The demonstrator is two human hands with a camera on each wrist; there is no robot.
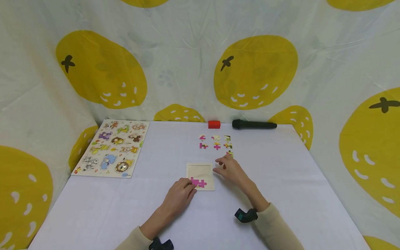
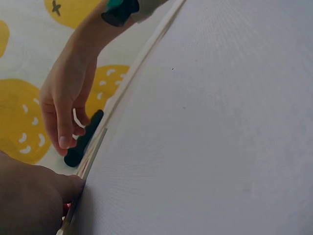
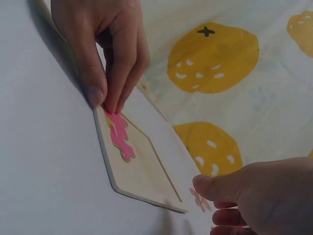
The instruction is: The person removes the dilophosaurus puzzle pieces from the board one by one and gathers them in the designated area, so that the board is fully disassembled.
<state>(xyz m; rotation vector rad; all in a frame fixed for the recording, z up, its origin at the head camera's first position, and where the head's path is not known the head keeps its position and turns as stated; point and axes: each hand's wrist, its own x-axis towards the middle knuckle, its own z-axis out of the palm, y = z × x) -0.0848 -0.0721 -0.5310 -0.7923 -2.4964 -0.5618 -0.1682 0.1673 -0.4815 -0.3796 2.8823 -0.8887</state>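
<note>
A small square wooden puzzle tray [image 1: 191, 170] lies on the white table, with joined pink puzzle pieces [image 1: 199, 182] along its near side. My left hand [image 1: 178, 195] is at the tray's near left corner. In the right wrist view its thumb [image 3: 95, 95] lies against the tray's edge and its fingertips touch the pink pieces. My right hand [image 1: 232, 170] is just right of the tray, fingers loosely bent, with nothing visible between them. Beyond it lie several loose puzzle pieces [image 1: 217, 147] in rows; the nearest piece [image 1: 230, 153] is partly behind the right hand.
On the left lies a large animal puzzle board [image 1: 110, 149]. A red block [image 1: 214, 124] and a black microphone-shaped object [image 1: 254, 124] lie at the table's back edge. Behind them hangs a curtain [image 1: 184, 69] with yellow fruit prints.
</note>
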